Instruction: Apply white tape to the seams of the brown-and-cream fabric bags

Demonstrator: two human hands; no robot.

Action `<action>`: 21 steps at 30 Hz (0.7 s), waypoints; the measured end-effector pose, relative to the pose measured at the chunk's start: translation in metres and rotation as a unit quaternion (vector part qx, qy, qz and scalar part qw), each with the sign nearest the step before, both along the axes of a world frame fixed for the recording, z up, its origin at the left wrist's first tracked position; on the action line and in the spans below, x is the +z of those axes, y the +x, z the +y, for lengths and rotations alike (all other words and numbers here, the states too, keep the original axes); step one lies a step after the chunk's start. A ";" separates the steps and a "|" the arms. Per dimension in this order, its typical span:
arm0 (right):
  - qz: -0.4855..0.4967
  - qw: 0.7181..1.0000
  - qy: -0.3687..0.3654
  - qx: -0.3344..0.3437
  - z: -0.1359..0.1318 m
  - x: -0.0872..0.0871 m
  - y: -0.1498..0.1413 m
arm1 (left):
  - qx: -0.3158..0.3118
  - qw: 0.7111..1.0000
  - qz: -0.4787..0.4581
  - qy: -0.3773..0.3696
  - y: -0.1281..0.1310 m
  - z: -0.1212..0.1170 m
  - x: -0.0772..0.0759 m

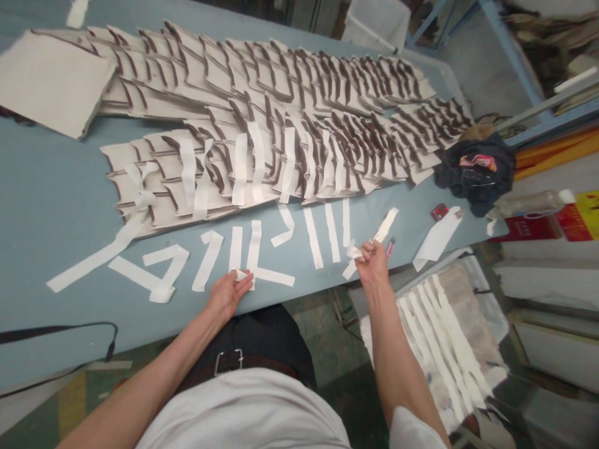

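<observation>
My left hand (228, 293) is at the table's near edge, thumb and fingers closed on a white strip (275, 277) that sticks out to the right. Under its fingertips another white strip (254, 246) lies upright in view. Farther right, my right hand (373, 260) pinches a small curled white strip (354, 251). A cream strip (386, 224) extends beyond those fingers, and a small pink-and-dark tool (390, 247) lies beside them. Several white strips (313, 237) lie between my hands and the overlapping beige pieces with dark edges (219, 196).
Long rows of beige pieces (281, 75) cover the far side of the blue table (56, 206). A flat beige stack (51, 81) stands at left. Right are a dark bundle (477, 168), a bottle (533, 202), a red item (438, 212) and a white sheet (437, 237). Below, a bin holds cream strips (435, 330).
</observation>
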State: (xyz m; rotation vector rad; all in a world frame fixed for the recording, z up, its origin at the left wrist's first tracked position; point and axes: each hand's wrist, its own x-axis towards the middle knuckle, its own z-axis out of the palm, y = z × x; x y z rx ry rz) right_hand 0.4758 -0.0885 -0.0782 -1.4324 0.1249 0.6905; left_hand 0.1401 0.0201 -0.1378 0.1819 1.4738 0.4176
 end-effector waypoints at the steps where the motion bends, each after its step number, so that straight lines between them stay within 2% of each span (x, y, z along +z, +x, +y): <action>1: 0.000 1.000 0.011 0.015 0.001 0.009 -0.003 | -0.014 1.000 0.000 0.005 0.000 -0.001 0.002; 7: -0.010 0.992 0.052 0.117 0.015 0.053 -0.048 | -0.079 0.994 0.043 0.066 -0.013 -0.002 0.024; 15: -0.056 0.960 0.016 0.273 0.036 0.077 -0.114 | -0.056 0.972 0.116 0.197 -0.056 0.000 0.064; 18: -0.089 0.933 -0.006 0.349 0.040 0.094 -0.131 | -0.110 0.961 0.064 0.244 -0.059 0.002 0.088; 21: -0.146 0.891 -0.012 0.431 0.043 0.119 -0.142 | -0.218 0.941 -0.059 0.251 -0.050 0.002 0.118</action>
